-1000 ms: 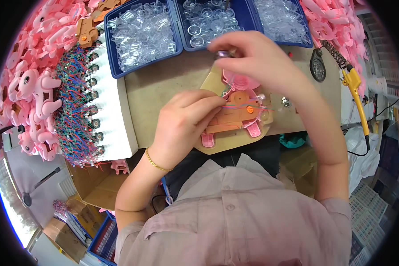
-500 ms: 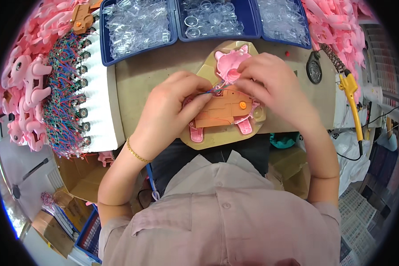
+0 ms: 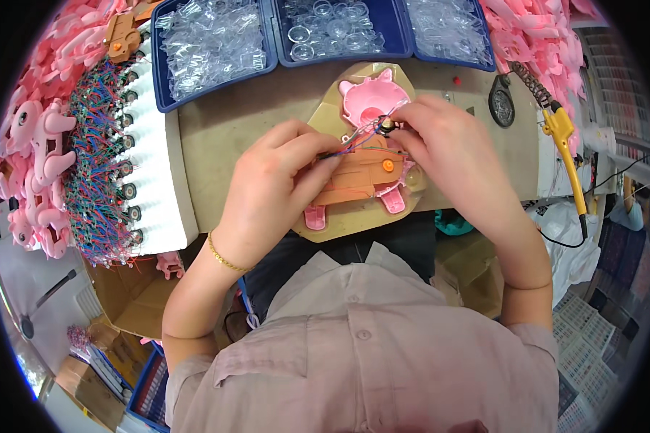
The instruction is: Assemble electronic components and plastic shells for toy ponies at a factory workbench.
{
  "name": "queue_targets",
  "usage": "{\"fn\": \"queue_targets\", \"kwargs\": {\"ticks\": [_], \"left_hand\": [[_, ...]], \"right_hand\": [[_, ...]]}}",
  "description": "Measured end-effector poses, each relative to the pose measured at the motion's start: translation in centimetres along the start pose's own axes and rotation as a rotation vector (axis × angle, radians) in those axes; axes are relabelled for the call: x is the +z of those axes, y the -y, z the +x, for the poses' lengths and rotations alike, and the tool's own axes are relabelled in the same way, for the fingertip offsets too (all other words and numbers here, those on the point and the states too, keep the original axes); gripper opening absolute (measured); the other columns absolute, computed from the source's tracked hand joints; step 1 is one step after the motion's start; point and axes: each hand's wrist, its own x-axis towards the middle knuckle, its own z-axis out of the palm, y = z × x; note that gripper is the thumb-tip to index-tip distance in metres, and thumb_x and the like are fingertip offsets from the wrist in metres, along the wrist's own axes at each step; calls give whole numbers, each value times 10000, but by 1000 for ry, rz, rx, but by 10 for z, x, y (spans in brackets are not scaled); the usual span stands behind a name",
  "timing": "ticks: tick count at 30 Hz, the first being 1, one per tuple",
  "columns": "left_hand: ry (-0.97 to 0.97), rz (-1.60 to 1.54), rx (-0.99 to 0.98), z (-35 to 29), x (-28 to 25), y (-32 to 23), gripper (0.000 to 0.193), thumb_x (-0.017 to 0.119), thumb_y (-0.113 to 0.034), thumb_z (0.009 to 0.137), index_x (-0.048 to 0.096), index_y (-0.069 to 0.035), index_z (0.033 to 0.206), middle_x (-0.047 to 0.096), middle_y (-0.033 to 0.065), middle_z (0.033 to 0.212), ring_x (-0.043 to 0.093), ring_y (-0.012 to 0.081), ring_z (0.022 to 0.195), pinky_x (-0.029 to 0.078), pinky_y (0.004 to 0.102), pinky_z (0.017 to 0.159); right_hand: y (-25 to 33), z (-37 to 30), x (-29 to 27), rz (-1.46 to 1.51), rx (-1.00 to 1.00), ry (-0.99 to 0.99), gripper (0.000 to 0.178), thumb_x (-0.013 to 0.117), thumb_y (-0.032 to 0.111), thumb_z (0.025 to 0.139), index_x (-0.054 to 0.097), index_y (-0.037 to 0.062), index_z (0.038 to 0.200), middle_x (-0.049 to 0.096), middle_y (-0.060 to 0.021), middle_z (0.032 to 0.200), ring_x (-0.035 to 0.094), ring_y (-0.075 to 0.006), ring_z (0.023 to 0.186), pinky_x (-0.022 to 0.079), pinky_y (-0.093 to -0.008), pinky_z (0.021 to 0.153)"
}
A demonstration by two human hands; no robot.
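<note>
A pink plastic toy shell (image 3: 372, 94), shaped like an animal with its hollow side up, lies in a tan shaped holder (image 3: 325, 229) in front of me. An orange-brown box (image 3: 354, 177) with a small orange knob (image 3: 388, 166) sits in its body. My left hand (image 3: 289, 162) pinches thin coloured wires (image 3: 348, 149) over the upper left of that box. Between the fingertips of my right hand (image 3: 448, 137) is a small round black speaker (image 3: 387, 125), just below the hollow head. Wires run between the two hands.
Blue bins (image 3: 274, 61) of clear plastic parts stand along the back. At left, white foam (image 3: 167, 180) carries several wired speakers beside pink toy pieces (image 3: 47, 137). A yellow-handled soldering iron (image 3: 567, 144) and a black oval object (image 3: 502, 101) are at right.
My right hand has shifted away from the shell's head, and the small speaker now shows in its fingers. More of the head's hollow is visible. My left hand keeps pinching the wires.
</note>
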Motion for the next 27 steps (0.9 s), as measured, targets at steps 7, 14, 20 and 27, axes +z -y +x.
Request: {"fn": "queue_targets", "kwargs": {"ticks": [7, 14, 20, 27], "left_hand": [[80, -186, -123, 2, -4, -2, 120, 651, -50, 807, 673, -22, 922, 596, 91, 822, 600, 210, 686, 481, 294, 643], [81, -213, -115, -2, -5, 1, 130, 652, -37, 801, 677, -26, 929, 608, 86, 843, 605, 207, 713, 486, 287, 652], [77, -188, 2, -2, -4, 8, 160, 655, -39, 791, 685, -43, 948, 625, 98, 825, 602, 224, 722, 482, 317, 696], [95, -278, -164, -3, -5, 3, 146, 658, -48, 787, 676, -36, 932, 621, 97, 823, 590, 209, 684, 477, 308, 676]], "right_hand": [[3, 15, 1, -55, 87, 31, 189, 655, 184, 813, 633, 4, 864, 585, -115, 822, 601, -284, 752, 466, -372, 653], [-12, 26, 4, -74, -7, 11, 166, 659, 190, 810, 634, 29, 840, 575, -93, 790, 601, -265, 725, 468, -363, 645], [-7, 24, 8, -35, -44, 18, 146, 659, 173, 796, 630, 33, 827, 575, -92, 786, 597, -270, 721, 468, -376, 646], [-4, 32, 1, -150, -135, 80, 137, 667, 133, 769, 621, 24, 837, 573, -100, 788, 584, -287, 756, 462, -382, 660]]}}
